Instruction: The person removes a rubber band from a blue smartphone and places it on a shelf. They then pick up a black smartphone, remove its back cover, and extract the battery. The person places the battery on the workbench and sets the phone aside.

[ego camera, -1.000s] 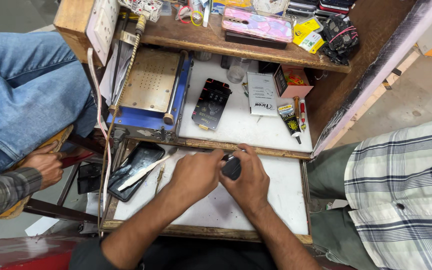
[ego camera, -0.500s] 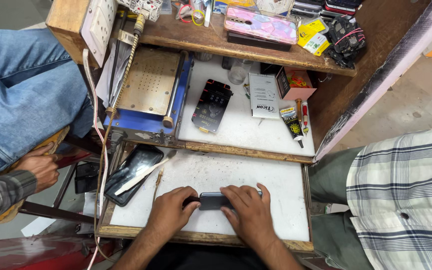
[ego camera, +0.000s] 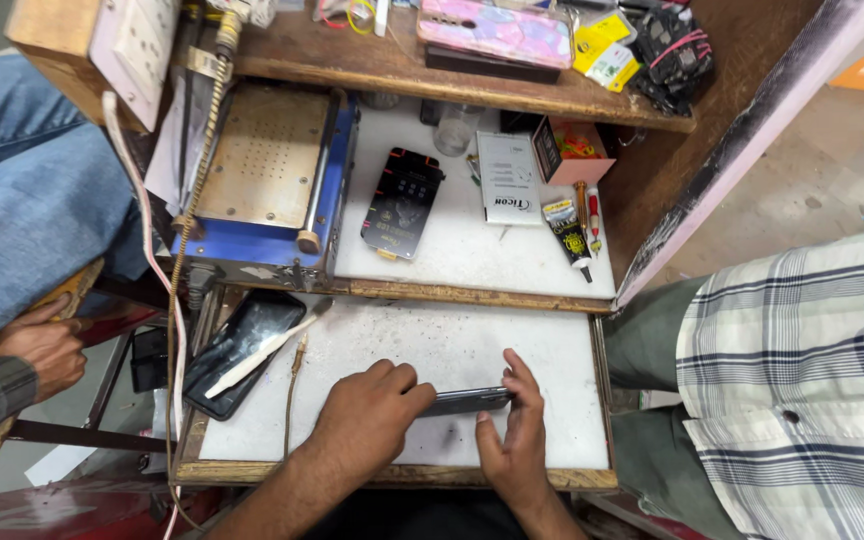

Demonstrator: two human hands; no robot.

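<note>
The left hand [ego camera: 367, 425] and right hand [ego camera: 514, 440] are clamping a dark phone [ego camera: 464, 401] edge-up between their fingertips, left fingers curling on its left end, right fingers pressing its right end. It is standing on the white pull-out board [ego camera: 432, 340], near the front edge.

A slim dark phone [ego camera: 467, 401] stands on its long edge on the white tray [ego camera: 402, 340], running left to right, its thin side facing up. It sits near the tray's front edge, right of centre, pinched at its two ends between two hands.
</note>
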